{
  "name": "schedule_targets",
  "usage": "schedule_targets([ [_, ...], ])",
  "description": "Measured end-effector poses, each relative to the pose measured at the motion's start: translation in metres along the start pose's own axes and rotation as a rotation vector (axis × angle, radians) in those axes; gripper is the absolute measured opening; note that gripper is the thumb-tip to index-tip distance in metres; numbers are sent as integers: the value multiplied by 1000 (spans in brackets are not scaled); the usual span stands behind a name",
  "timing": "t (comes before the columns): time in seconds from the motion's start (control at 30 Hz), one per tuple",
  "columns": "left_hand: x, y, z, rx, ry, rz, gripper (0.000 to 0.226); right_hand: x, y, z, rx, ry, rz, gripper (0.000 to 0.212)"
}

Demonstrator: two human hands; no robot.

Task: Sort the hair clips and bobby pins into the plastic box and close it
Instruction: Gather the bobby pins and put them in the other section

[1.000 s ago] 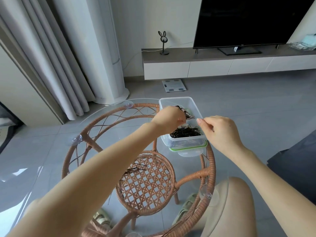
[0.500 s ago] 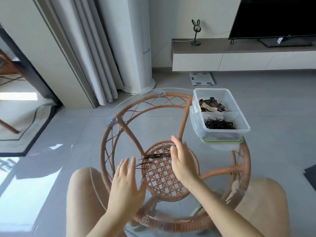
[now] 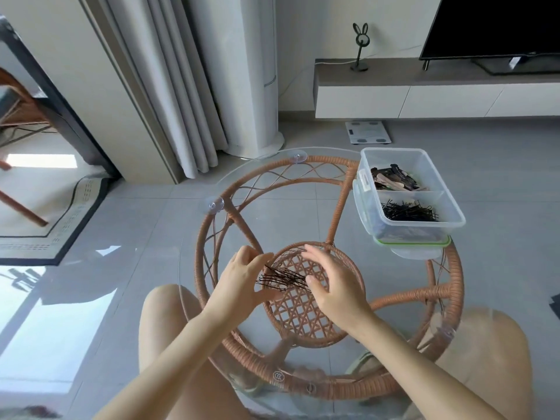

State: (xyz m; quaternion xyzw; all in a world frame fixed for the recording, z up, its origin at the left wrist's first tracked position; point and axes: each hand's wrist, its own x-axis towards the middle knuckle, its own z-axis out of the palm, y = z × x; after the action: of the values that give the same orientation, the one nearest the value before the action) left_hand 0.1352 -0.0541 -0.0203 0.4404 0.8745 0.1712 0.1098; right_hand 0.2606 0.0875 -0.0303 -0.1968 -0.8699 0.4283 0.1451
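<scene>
A small heap of black bobby pins (image 3: 283, 278) lies on the round glass table top (image 3: 194, 268), over the rattan frame's woven centre. My left hand (image 3: 242, 278) is at the heap's left side and my right hand (image 3: 330, 283) at its right, both with fingers spread and cupped toward the pins, touching their ends. The clear plastic box (image 3: 454, 213) stands open at the table's far right. Brown and black hair clips (image 3: 397, 181) fill its far compartment, bobby pins (image 3: 409, 211) its near one. The green-rimmed lid (image 3: 413, 242) lies under the box.
The rattan frame (image 3: 451, 286) shows through the glass. My bare knees are under the table's near edge. Beyond are a grey tiled floor, curtains, a white scale (image 3: 367, 132), a low TV bench (image 3: 424, 89) and a rug (image 3: 60, 222) at the left.
Both hands left the box and came down to the loose bobby pins in the table's middle. They have closed in on the heap from either side. The view has swung left.
</scene>
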Motion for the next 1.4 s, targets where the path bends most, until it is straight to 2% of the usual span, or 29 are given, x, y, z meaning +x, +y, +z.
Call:
schedule_targets([
  [0.1,9,-4,-5,132,-35,51,76,-2,5,-3,-432,50,-43,60],
  [0.17,12,-5,-8,174,-79,74,67,-4,3,0,-553,16,-58,64],
  [0.33,19,-2,-15,119,-170,168,48,0,-10,15,-414,48,-131,26],
  [0.4,20,1,-18,120,-198,177,42,5,-15,18,-374,27,-128,18],
  [0.53,22,1,-17,163,-225,209,35,19,-23,15,-466,-117,-32,24],
  [0.67,25,-3,-18,165,-220,230,39,28,-33,11,-609,-303,-71,23],
  [0.77,25,-5,-19,202,-213,240,47,28,-33,8,-683,-359,-131,21],
  [0.87,23,-7,-20,191,-205,218,56,28,-26,3,-648,-355,-142,19],
  [0.97,20,-7,-20,132,-185,199,58,25,-20,-5,-557,-279,-96,14],
  [1.1,22,-7,-19,76,-173,195,53,21,-23,-26,-441,-283,-17,19],
  [1.4,28,5,-14,116,-203,297,39,20,-26,-73,-359,-226,7,16],
])
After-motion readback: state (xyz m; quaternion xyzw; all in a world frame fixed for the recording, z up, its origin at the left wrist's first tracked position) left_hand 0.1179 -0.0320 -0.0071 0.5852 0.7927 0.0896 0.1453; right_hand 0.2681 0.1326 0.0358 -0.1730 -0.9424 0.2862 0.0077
